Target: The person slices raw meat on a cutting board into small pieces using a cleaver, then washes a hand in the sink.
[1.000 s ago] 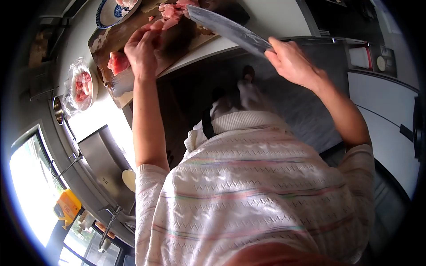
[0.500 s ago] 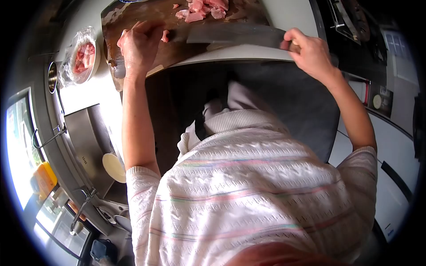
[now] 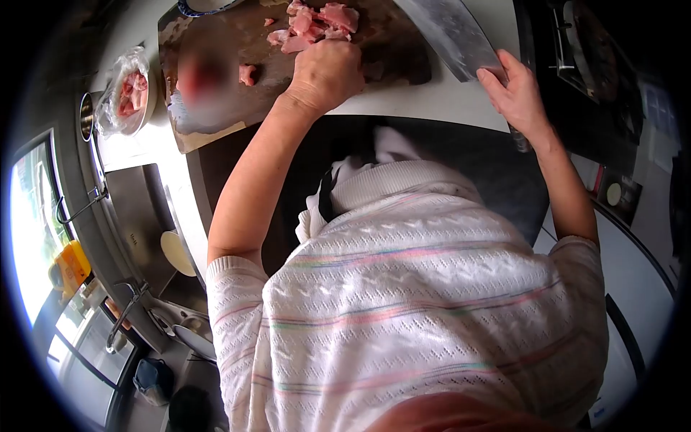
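My right hand grips a broad-bladed kitchen knife, its blade tilted up and away past the cutting board's right edge. The handle's end shows below my palm. My left hand is closed at the near edge of a pile of raw pink meat pieces. Its fingertips are hidden, so whatever they hold cannot be made out. A small scrap of meat lies left of that hand on the dark wooden cutting board. Farther left on the board is a blurred reddish patch.
A white bowl with plastic wrap and raw meat stands left of the board. A blue-patterned dish rim shows at the board's far edge. The sink and faucet are at left, the stove at right.
My left hand has moved right, from the board's left part to the meat pile. The knife has swung from lying across the board to pointing up and away at the right.
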Motion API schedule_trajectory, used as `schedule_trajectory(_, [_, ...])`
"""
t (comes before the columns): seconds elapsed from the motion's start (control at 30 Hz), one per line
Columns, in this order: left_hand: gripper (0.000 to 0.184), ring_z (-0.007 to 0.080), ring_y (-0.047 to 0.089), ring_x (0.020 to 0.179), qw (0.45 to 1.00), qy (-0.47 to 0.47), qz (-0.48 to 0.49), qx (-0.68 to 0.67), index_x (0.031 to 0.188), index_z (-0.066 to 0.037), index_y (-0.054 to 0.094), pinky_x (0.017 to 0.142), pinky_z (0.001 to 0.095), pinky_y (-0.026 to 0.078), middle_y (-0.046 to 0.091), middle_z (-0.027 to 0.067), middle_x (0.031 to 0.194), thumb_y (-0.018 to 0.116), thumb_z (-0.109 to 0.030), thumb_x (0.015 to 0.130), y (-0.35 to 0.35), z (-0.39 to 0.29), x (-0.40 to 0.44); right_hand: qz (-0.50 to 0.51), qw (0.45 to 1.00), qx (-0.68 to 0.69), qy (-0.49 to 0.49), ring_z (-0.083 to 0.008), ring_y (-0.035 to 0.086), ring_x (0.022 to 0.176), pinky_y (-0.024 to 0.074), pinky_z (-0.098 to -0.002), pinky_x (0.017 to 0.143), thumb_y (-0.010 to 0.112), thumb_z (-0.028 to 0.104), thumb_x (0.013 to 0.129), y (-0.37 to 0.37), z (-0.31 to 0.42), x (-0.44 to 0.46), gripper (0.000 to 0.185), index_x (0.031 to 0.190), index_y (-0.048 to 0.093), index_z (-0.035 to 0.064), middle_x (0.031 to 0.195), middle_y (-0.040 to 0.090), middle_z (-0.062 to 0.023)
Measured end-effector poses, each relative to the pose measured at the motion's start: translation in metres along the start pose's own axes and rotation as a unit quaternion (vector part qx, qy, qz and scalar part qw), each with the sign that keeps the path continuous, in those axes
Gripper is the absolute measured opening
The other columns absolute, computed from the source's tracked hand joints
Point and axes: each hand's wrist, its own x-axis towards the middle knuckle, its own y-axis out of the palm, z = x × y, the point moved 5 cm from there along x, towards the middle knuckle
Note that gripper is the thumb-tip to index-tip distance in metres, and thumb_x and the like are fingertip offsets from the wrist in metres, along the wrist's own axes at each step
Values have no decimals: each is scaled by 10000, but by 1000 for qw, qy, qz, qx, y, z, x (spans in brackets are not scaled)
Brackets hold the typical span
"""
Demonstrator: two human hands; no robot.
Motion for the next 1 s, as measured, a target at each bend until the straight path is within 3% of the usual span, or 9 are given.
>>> schedule_trajectory(0.27, [160,173,655,611,966,16,-185,-181,900,-85,702,604,291,509,675,82,714,669,-174,770,-84,3,-5,24,998,58,-9,-95,515,595,427,-261,548,613,107,853,-4,-12,16,159,855,513,-16,669,557,-31])
schedule_trajectory(0.43, [216,169,667,642,973,-8,-230,21,1009,-98,688,607,280,510,684,75,738,632,-173,815,-77,64,-7,64,991,114,14,-47,426,476,347,-224,417,602,118,873,3,-3,28,139,847,512,14,615,499,20])
schedule_trajectory(0.47, [221,156,668,652,973,-115,-185,-73,1019,-109,692,610,282,510,690,67,754,627,-191,824,-74,87,-19,66,990,123,13,-42,414,463,338,-221,404,601,120,875,6,1,29,140,845,509,19,609,494,21])
schedule_trajectory(0.57, [217,118,655,628,946,-162,-248,-133,957,-106,714,583,270,503,697,49,763,644,-251,812,-87,115,-56,89,987,132,6,-37,408,457,336,-217,397,601,120,880,15,6,31,144,845,502,22,604,488,24])
schedule_trajectory(0.67, [207,238,657,673,947,-277,-132,-97,858,-127,720,669,327,517,685,45,718,673,-280,726,-65,128,-70,110,986,127,1,-37,412,461,340,-218,399,603,118,881,27,16,29,161,831,482,25,603,483,26])
schedule_trajectory(0.7, [244,270,654,731,963,-209,-167,27,902,-126,713,701,365,510,684,82,752,665,-303,742,-56,124,-73,116,986,123,1,-37,413,462,340,-219,399,604,117,881,32,19,28,169,824,473,27,603,480,27])
schedule_trajectory(0.87, [158,284,651,733,956,-183,-231,-3,901,-93,702,652,370,519,681,127,872,598,-190,832,-47,121,-86,148,983,109,1,-34,432,551,383,-222,474,599,91,874,59,29,20,210,777,431,11,628,486,15])
schedule_trajectory(0.93, [232,180,639,672,813,-252,-197,-487,951,-42,682,594,287,506,683,81,839,584,-245,898,-30,136,-97,141,981,131,-38,-54,472,625,426,-236,559,600,80,867,70,43,17,157,834,481,-17,682,527,-8])
schedule_trajectory(1.0, [272,128,614,667,754,-246,-144,-592,984,-21,668,580,238,485,671,53,826,578,-269,916,-26,138,-100,147,981,124,-4,-62,488,667,440,-241,605,598,70,864,80,47,16,139,871,501,-29,724,553,-22])
